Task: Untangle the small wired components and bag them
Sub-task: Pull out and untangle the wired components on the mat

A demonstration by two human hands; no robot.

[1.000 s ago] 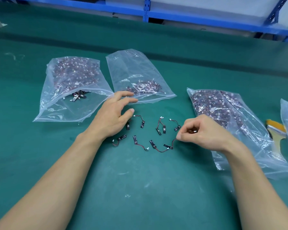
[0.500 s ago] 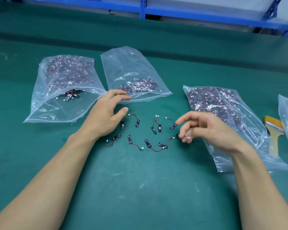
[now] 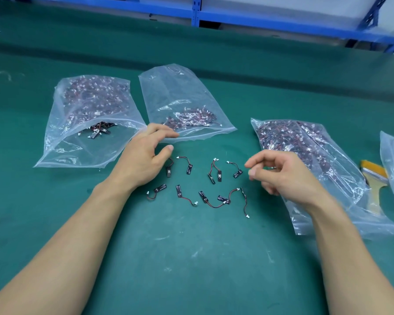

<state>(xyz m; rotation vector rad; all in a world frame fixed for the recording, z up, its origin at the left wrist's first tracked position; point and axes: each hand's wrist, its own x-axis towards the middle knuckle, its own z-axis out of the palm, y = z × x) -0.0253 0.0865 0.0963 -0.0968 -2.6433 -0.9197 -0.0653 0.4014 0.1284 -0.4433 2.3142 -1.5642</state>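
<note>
Left bag [image 3: 77,142] lies at 10 o'clock of the loose components [image 3: 189,168], its mouth open and parts inside. Left hand [image 3: 143,160] hovers at their 9 o'clock, fingers relaxed and spread, gripping nothing, with the index tip at the middle bag [image 3: 180,98], which sits at 12. The components lie scattered on the table [image 3: 191,258]. Right hand [image 3: 287,176], at 3 o'clock, is blurred, fingers loosely curled and apparently empty. Beyond it are the full right bag [image 3: 323,151] and a brush [image 3: 373,176].

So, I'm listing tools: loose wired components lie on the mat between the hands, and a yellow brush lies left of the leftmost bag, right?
No: the head view shows the yellow brush on the right, beside the full bag by the right hand. The rest holds.
</note>
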